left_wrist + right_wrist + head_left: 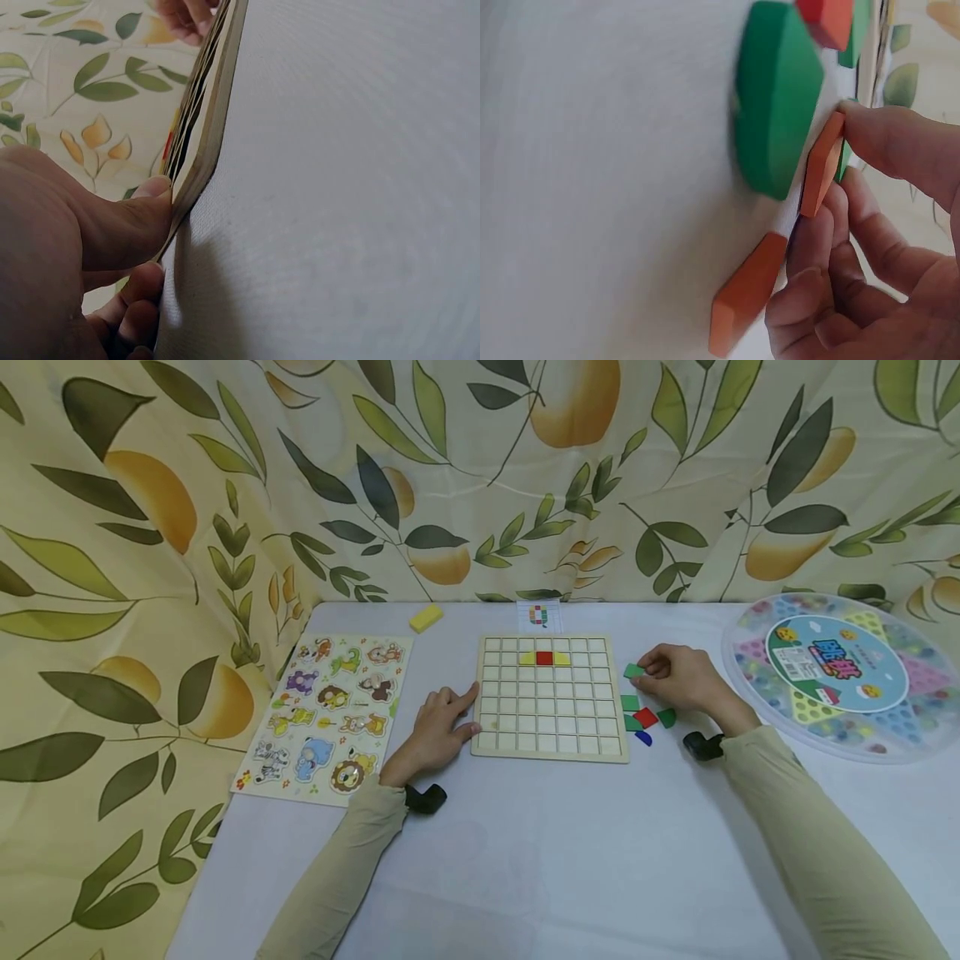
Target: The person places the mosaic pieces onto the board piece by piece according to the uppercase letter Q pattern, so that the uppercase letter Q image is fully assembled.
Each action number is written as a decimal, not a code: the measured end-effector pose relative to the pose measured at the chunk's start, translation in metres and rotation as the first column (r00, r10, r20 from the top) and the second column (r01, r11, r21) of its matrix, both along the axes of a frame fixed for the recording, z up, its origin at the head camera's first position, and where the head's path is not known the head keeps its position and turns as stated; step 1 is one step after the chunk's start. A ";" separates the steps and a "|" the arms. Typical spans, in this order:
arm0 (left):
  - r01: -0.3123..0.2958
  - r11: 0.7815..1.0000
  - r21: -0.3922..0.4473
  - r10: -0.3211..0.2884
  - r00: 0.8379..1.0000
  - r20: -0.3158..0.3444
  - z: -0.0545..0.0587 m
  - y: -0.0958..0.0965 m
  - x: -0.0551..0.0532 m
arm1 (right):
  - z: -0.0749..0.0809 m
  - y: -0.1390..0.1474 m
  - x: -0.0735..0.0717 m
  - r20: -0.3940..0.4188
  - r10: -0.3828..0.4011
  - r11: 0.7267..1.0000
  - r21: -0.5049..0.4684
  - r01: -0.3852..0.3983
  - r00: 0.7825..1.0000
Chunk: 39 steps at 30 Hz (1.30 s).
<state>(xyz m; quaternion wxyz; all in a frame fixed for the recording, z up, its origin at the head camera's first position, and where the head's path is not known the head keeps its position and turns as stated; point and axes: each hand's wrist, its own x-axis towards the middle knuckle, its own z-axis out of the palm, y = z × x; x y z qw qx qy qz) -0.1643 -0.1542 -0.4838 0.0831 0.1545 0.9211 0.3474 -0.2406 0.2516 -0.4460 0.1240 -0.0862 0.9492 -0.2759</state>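
A cloth (pixel 480 477) printed with leaves and orange fruit hangs from eight o'clock, through twelve, to two. The pale table (pixel 570 852) reaches toward six o'clock under soft light.

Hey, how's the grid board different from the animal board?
The grid board has pale square cells, while the animal board shows colourful animals. The grid board sits nearly straight; the animal board slants on its left. The left hand touches the grid board's edge; the animal board isn't being held. Both are flat boards on the white cloth.
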 end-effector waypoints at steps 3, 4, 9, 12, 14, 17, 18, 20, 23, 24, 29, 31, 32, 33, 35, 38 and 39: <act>0.000 1.000 0.004 0.000 1.000 0.008 0.001 0.000 0.000 | 0.000 0.000 0.001 -0.034 -0.008 1.000 0.012 0.009 0.999; -0.001 1.000 0.005 0.001 1.000 0.011 0.002 0.000 0.000 | 0.000 -0.001 0.001 -0.047 -0.008 1.000 0.017 0.009 0.999; -0.005 1.000 0.004 0.005 1.000 0.017 0.002 0.001 0.001 | 0.001 -0.002 0.002 -0.085 -0.002 0.999 0.040 0.005 0.996; -0.010 1.000 -0.002 0.010 1.000 0.015 0.001 0.001 0.000 | 0.001 -0.001 0.001 -0.077 -0.004 0.999 0.034 0.006 0.997; -0.012 1.000 -0.004 0.012 1.000 0.017 0.000 0.001 0.000 | 0.000 0.000 0.001 -0.070 -0.010 1.000 0.023 0.012 0.998; -0.012 1.000 -0.006 0.012 1.000 0.016 -0.001 0.001 0.000 | 0.000 0.001 0.000 -0.057 -0.026 1.000 0.001 0.026 0.998; -0.011 1.000 -0.007 0.011 1.000 0.016 -0.001 0.001 0.000 | -0.001 0.002 0.000 -0.054 -0.032 0.999 -0.007 0.032 0.998; -0.008 1.000 -0.007 0.008 1.000 0.012 -0.001 0.001 0.000 | -0.001 0.002 0.000 -0.053 -0.040 0.999 -0.022 0.039 0.998; -0.004 1.000 -0.007 0.004 1.000 0.006 0.000 0.001 0.000 | -0.001 0.001 0.000 -0.056 -0.055 0.998 -0.043 0.052 0.997; -0.003 1.000 -0.006 0.003 1.000 0.005 0.000 0.001 0.000 | -0.002 0.000 0.000 -0.058 -0.062 0.997 -0.052 0.059 0.996; -0.005 1.000 -0.004 0.005 1.000 0.008 0.001 0.001 0.001 | -0.003 -0.007 0.003 -0.086 -0.077 0.993 -0.094 0.069 0.993; -0.006 1.000 -0.002 0.006 1.000 0.009 0.002 0.001 0.001 | -0.003 -0.010 0.003 -0.100 -0.074 0.992 -0.109 0.063 0.992; -0.006 1.000 -0.001 0.006 1.000 0.010 0.002 0.001 0.001 | -0.003 -0.011 0.003 -0.105 -0.074 0.991 -0.117 0.061 0.992; -0.007 1.000 0.000 0.007 1.000 0.010 0.002 0.001 0.000 | -0.003 -0.013 0.004 -0.108 -0.073 0.990 -0.125 0.059 0.992; -0.007 1.000 0.003 0.007 1.000 0.009 0.002 0.001 0.000 | -0.002 -0.016 0.004 -0.104 -0.074 0.988 -0.140 0.059 0.992; -0.005 1.000 0.000 0.005 1.000 0.005 0.001 0.001 0.000 | -0.002 -0.020 0.003 -0.093 -0.069 0.985 -0.162 0.053 0.993; -0.004 1.000 -0.001 0.004 1.000 0.003 0.001 0.001 0.000 | -0.002 -0.021 0.003 -0.089 -0.066 0.984 -0.168 0.051 0.994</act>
